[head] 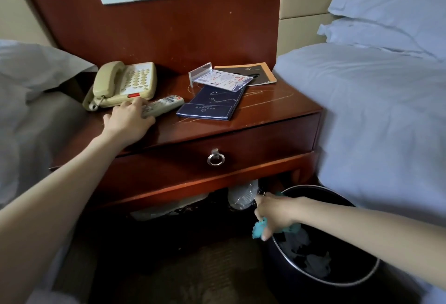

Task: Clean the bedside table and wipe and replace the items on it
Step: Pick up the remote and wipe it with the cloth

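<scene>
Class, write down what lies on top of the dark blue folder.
A printed card lies over the far edge of the dark blue folder, hiding that strip. The rest of the cover shows only pale scratch-like marks.

Your left hand lies on the counter, fingers curled over the near end of the remote control, just in front of the beige telephone. To the right of the remote control lie a blue folder, a clear card stand tipped across the folder's far end, and a notebook at the back. Below the counter, your right hand grips a teal cloth at the rim of the black bin, beside the bed.
</scene>
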